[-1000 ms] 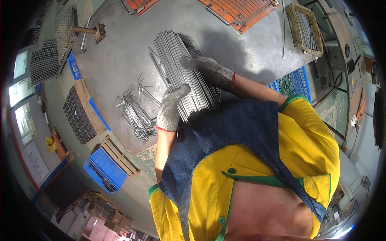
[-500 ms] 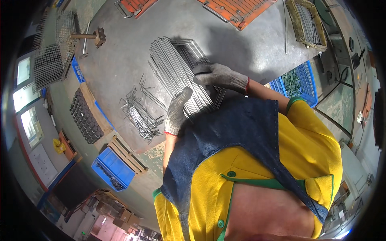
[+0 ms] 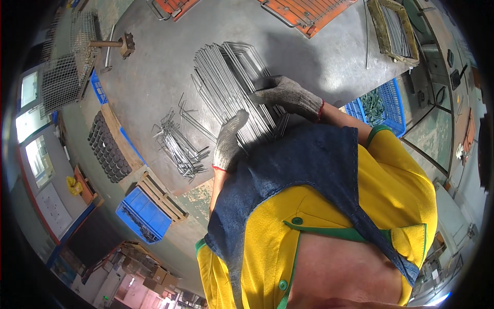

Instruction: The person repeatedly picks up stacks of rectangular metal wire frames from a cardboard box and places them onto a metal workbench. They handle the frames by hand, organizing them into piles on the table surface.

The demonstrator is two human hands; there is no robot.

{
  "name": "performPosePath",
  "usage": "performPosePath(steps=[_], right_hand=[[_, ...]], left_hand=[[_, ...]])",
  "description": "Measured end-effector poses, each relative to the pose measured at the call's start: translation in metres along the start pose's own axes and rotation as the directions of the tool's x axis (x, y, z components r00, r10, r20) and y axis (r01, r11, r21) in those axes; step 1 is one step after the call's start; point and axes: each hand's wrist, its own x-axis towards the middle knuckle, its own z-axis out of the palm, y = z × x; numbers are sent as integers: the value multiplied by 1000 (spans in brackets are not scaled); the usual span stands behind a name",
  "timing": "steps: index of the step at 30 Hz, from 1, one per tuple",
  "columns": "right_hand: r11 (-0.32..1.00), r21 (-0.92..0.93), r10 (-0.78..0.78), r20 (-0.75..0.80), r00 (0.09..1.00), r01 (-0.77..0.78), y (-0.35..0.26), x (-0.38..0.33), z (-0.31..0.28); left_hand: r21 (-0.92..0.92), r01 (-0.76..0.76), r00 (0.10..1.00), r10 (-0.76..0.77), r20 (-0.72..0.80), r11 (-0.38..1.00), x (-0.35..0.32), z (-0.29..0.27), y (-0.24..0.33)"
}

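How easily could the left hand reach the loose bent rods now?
Probably yes, easily: the loose bent rods lie just left of the left hand, with nothing visible between, though it holds the wire bundle.

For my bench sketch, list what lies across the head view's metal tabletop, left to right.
Brown-handled hammer, loose bent wires, gathered bundle of bent wires, larger orange panel, tray of thin rods.

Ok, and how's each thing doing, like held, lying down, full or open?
Wire bundle: held, wires side by side
Left hand: gloved, gripping the bundle
Right hand: gloved, touching the bundle
Loose wires: lying tangled
Hammer: lying on the table
Orange racks: lying flat
Yellowish tray: open, rods inside
Right blue basket: open, green stuff inside
Left blue crate: open, dark pieces inside
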Motion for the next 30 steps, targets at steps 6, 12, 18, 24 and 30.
performPosePath(steps=[6, 12, 18, 24, 30], right_hand=[[1000, -25, -4, 113, 994, 7, -6, 4, -11], [1000, -29, 12, 104, 994, -10, -13, 4, -10], [1000, 20, 19, 43, 999, -20, -12, 2, -13], [987, 162, 16, 31, 999, -20, -22, -8, -11], [999, -10, 35, 74, 997, -35, -14, 5, 6]], left_hand=[[465, -201, 977, 209, 33, 862, -16, 12, 39], [-38, 7, 999, -8, -46, 999, -6, 6, 12], [-191, 51, 996, -63, -57, 980, -7, 9, 4], [329, -149, 988, 149, 23, 932, -10, 3, 18], [177, -26, 999, 31, -29, 984, -9, 10, 32]])
